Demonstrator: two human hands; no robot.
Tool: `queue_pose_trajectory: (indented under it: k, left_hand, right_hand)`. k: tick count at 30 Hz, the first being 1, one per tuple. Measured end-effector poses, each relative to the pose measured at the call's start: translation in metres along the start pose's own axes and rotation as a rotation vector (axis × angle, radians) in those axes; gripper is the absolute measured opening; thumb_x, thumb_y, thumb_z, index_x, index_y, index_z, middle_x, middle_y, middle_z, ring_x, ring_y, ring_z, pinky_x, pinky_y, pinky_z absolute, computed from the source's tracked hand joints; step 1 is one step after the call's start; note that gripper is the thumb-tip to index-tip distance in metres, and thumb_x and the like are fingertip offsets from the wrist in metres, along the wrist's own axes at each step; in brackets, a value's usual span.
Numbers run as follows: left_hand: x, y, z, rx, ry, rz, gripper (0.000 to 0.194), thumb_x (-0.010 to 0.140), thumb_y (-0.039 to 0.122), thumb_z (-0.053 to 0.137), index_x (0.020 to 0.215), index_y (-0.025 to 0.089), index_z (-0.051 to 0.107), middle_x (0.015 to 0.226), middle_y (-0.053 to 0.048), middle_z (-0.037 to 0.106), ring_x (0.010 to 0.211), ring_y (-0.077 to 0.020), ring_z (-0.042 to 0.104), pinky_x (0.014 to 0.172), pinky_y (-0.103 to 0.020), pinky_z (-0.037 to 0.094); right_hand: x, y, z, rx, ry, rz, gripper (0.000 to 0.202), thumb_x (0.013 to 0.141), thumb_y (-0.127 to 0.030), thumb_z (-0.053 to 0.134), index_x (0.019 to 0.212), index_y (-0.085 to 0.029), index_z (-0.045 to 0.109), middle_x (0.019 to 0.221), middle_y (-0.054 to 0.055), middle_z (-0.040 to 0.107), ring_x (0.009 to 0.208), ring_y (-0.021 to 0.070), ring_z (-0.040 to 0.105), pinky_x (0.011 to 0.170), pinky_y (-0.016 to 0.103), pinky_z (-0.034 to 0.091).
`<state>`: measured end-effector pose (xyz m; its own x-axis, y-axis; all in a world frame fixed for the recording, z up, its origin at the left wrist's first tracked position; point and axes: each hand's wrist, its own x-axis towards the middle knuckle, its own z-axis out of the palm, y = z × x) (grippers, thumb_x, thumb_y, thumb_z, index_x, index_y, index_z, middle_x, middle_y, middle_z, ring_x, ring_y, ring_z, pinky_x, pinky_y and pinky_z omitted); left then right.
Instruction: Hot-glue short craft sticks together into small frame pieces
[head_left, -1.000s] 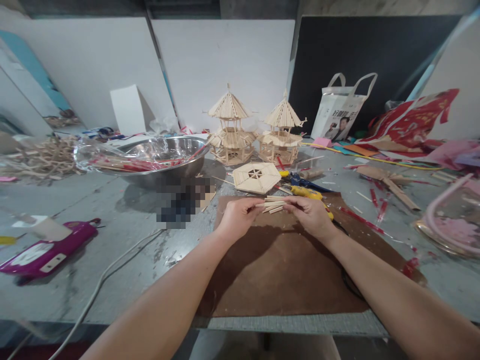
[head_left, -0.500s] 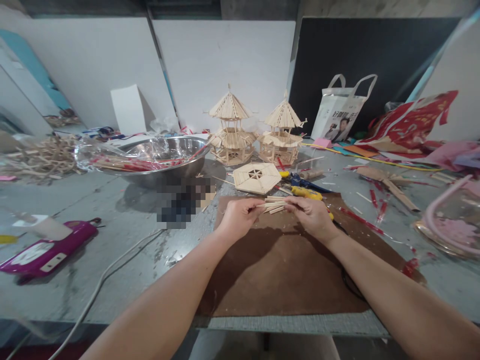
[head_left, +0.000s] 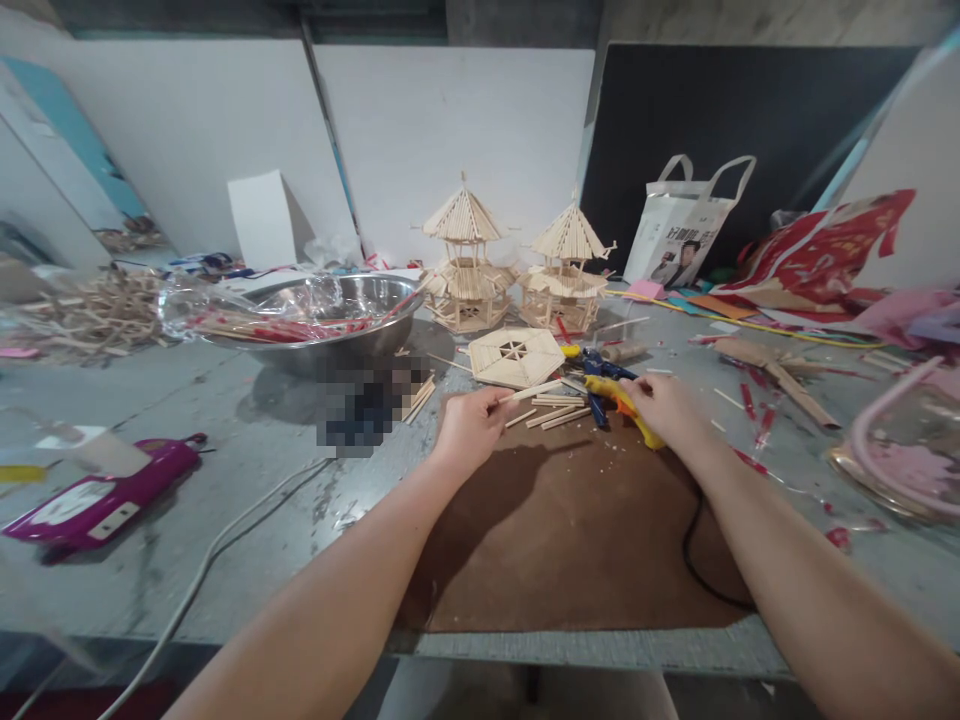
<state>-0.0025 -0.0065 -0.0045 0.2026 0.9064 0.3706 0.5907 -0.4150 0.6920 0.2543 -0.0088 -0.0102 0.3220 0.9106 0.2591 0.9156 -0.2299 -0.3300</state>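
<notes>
My left hand (head_left: pixel 471 428) is closed, pinching a thin wooden stick (head_left: pixel 534 391) that points right. My right hand (head_left: pixel 667 408) has its fingers closed on a yellow-and-blue hot glue gun (head_left: pixel 606 387); its handle slants down beside the fingers, and a black cord shows nearer the front. Between the hands, several loose wooden sticks (head_left: pixel 556 412) lie at the top of a brown mat (head_left: pixel 555 540). Just behind them rests a flat hexagonal stick panel (head_left: pixel 491 362) with an open spoked centre.
Two stick-built pagodas (head_left: pixel 463 265) stand behind the panel. A steel bowl (head_left: pixel 315 350) with plastic-wrapped sticks is at left, near a purple power strip (head_left: pixel 112 495) and white cable (head_left: pixel 225 545). Red scraps (head_left: pixel 763 425), a clear pink-handled bag (head_left: pixel 892 450) and a tote bag (head_left: pixel 679 230) occupy the right.
Both hands were together over a small bundle of sticks. The bundle now lies on the mat, the left hand keeps one stick, and the right hand has moved right onto the glue gun.
</notes>
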Motion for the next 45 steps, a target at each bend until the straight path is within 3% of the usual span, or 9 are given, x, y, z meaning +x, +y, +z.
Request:
queue_pose_trajectory:
  k: [4,7,14,17,24,28,33,39,45]
  left_hand:
    - [0.001,-0.004,0.002,0.003,0.009,0.009,0.029,0.07,0.037,0.043,0.082,0.017,0.06,0.045,0.003,0.054,0.045,-0.0086,0.051,0.047,-0.017,0.036]
    - [0.001,-0.004,0.002,0.003,0.023,0.007,0.029,0.07,0.037,0.043,0.081,0.017,0.06,0.047,0.003,0.055,0.045,-0.0086,0.051,0.047,-0.018,0.036]
    - [0.002,-0.005,0.002,0.01,0.031,0.031,0.027,0.071,0.036,0.043,0.079,0.017,0.06,0.049,0.002,0.056,0.045,-0.0084,0.051,0.047,-0.018,0.036]
    - [0.002,-0.006,0.002,0.007,0.036,0.04,0.026,0.071,0.035,0.042,0.079,0.017,0.06,0.048,0.003,0.054,0.044,-0.0082,0.051,0.047,-0.018,0.036]
    - [0.002,-0.006,0.002,0.029,0.056,0.05,0.025,0.072,0.033,0.042,0.078,0.016,0.059,0.049,0.003,0.054,0.043,-0.0071,0.05,0.046,-0.017,0.035]
    - [0.003,-0.005,0.001,0.126,0.063,0.072,0.024,0.071,0.033,0.043,0.079,0.017,0.06,0.046,0.003,0.054,0.045,-0.0077,0.048,0.047,-0.017,0.034]
    - [0.004,-0.002,-0.001,0.177,0.075,0.08,0.023,0.071,0.029,0.044,0.08,0.016,0.061,0.048,0.002,0.055,0.048,-0.0081,0.049,0.049,-0.017,0.034]
    - [0.004,-0.001,-0.003,0.203,0.067,0.074,0.024,0.072,0.03,0.043,0.08,0.016,0.061,0.047,0.002,0.055,0.048,-0.0083,0.049,0.049,-0.017,0.033]
    - [0.004,-0.001,-0.003,0.191,0.077,0.079,0.025,0.072,0.031,0.042,0.079,0.016,0.061,0.047,0.002,0.055,0.046,-0.0081,0.048,0.048,-0.017,0.033]
  right_hand:
    - [0.006,0.009,0.001,-0.149,-0.158,0.115,0.057,0.067,-0.063,0.023,0.081,-0.021,0.06,0.078,0.012,0.061,0.07,0.0268,0.056,0.052,0.032,0.036]
    - [0.007,0.013,0.002,-0.16,-0.272,0.096,0.063,0.062,-0.068,0.026,0.077,-0.017,0.061,0.075,0.013,0.061,0.065,0.0239,0.056,0.049,0.029,0.035]
    - [0.005,0.022,0.006,0.217,-0.463,-0.029,0.045,0.054,-0.057,0.051,0.054,-0.013,0.056,0.048,0.002,0.053,0.037,0.0089,0.042,0.035,0.021,0.028]
    - [0.001,0.019,0.005,0.451,-0.428,0.03,0.037,0.054,-0.05,0.056,0.052,-0.013,0.055,0.04,-0.001,0.048,0.032,0.0069,0.037,0.031,0.019,0.026]
    - [0.002,0.009,-0.004,0.773,-0.099,0.142,0.022,0.056,-0.035,0.058,0.066,-0.014,0.057,0.048,-0.001,0.054,0.037,0.009,0.045,0.032,0.02,0.035]
    - [-0.007,-0.007,-0.013,1.08,-0.138,0.097,0.017,0.055,-0.025,0.06,0.068,-0.016,0.055,0.05,0.0,0.056,0.043,0.0131,0.052,0.042,0.025,0.044]
    - [-0.028,-0.031,-0.018,1.02,-0.207,-0.11,0.022,0.061,-0.024,0.055,0.083,-0.018,0.057,0.05,-0.001,0.056,0.039,0.0107,0.049,0.04,0.023,0.042]
    - [-0.04,-0.043,-0.009,0.913,-0.208,-0.295,0.02,0.061,-0.03,0.057,0.074,-0.015,0.057,0.059,0.001,0.058,0.04,0.0096,0.048,0.037,0.023,0.041]
    - [-0.036,-0.039,0.0,0.729,-0.06,-0.422,0.029,0.062,-0.036,0.057,0.085,-0.018,0.059,0.08,0.004,0.063,0.074,0.0196,0.057,0.066,0.033,0.047]
